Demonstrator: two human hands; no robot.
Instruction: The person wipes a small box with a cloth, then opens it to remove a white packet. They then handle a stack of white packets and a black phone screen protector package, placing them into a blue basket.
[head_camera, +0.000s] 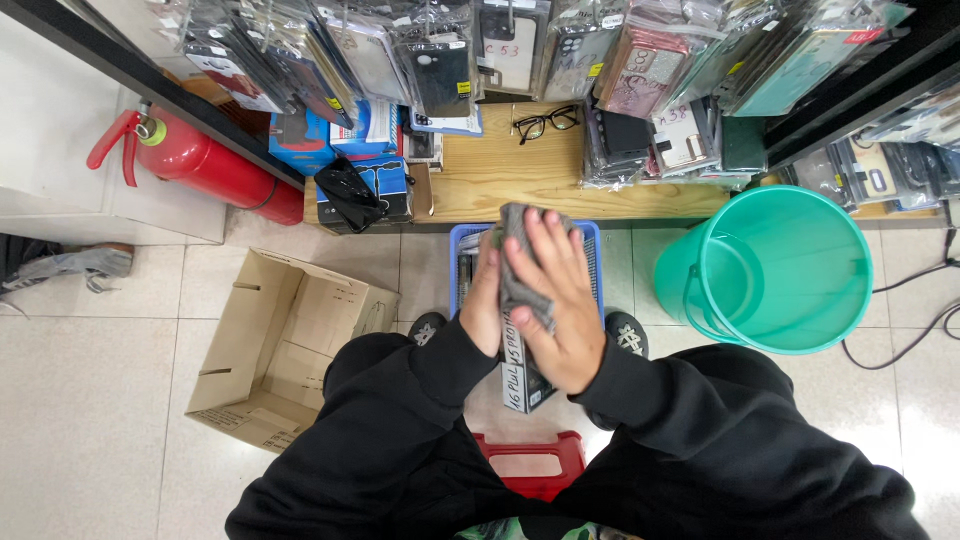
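Pressing together, both hands (535, 300) sandwich a grey cloth (520, 265) and packaged case (525, 385).

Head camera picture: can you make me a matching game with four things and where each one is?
Things:
1. grey cloth
2. glasses
3. green bucket
4. cardboard box

Places:
A. on the wooden shelf
B. on the floor, on the left
C. between the two hands
D. on the floor, on the right

Pairs: 1-C, 2-A, 3-D, 4-B
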